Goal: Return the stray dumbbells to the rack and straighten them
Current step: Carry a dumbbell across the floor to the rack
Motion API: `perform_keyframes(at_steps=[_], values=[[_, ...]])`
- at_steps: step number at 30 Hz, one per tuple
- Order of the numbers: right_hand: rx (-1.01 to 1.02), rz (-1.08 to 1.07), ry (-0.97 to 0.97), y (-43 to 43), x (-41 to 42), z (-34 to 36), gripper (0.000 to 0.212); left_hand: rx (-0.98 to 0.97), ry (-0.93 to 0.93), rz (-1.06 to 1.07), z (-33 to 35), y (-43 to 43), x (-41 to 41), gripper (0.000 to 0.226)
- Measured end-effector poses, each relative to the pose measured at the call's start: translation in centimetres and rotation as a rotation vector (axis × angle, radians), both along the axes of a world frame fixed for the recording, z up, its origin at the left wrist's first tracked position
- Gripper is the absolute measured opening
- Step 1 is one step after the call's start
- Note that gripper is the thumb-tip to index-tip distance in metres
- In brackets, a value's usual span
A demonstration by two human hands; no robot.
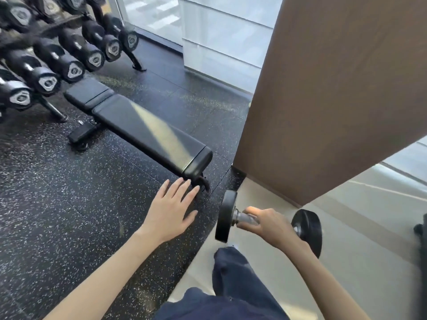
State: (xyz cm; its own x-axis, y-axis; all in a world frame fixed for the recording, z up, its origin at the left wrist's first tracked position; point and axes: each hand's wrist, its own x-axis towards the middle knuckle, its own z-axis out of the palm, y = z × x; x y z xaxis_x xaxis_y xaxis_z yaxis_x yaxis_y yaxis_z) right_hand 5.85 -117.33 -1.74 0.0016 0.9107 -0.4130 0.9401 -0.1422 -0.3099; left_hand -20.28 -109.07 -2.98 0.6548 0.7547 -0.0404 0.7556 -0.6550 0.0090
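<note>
So the person is crouched at the near right, where the black speckled rubber floor (69,181) meets a smooth tan floor (346,262). Their right hand (265,225) is wrapped round the metal handle of a stray dumbbell (225,215), fingers curled tight over the bar with the thumb underneath. It's a black round-headed one, sitting over the tan floor just near of the foot of a big brown pillar (335,88). Honestly can't tell if it's off the ground or still resting on it.

The left hand (172,209) holds nothing. It's flat and palm down with the fingers straight and spread a little, out over the rubber floor, fingertips right by the near end of a flat black bench (143,125). Can't say whether the palm touches the floor.

The bench runs diagonally from there towards the far left, where the rack (136,63) stands. The racked dumbbells (74,70) lie in rows on it with their silver end caps facing out, well apart from the one in the hand. That part is a bit blurry.

There's a window (219,31) at the far side behind the rack, and the person's dark blue trousers (235,273) show at the near edge under the right arm.
</note>
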Motion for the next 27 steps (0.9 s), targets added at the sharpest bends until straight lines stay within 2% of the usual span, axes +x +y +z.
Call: perform_keyframes(at_steps=[3,10,18,27], values=[[0.001,0.043,-0.050,5.8,3.4,1.4,0.052,0.013,-0.004,0.067,0.6,4.1,3.2,0.060],[-0.017,0.155,-0.035,16.6,7.5,1.7,0.054,-0.030,-0.028,0.195,-0.1,11.6,7.1,0.059],[-0.053,0.216,-0.048,29.3,7.9,-0.3,0.046,-0.041,-0.100,0.302,-1.0,23.8,8.2,0.056],[0.025,0.321,-0.076,44.4,6.9,1.7,0.050,0.016,-0.148,0.374,0.9,37.0,7.6,0.049]])
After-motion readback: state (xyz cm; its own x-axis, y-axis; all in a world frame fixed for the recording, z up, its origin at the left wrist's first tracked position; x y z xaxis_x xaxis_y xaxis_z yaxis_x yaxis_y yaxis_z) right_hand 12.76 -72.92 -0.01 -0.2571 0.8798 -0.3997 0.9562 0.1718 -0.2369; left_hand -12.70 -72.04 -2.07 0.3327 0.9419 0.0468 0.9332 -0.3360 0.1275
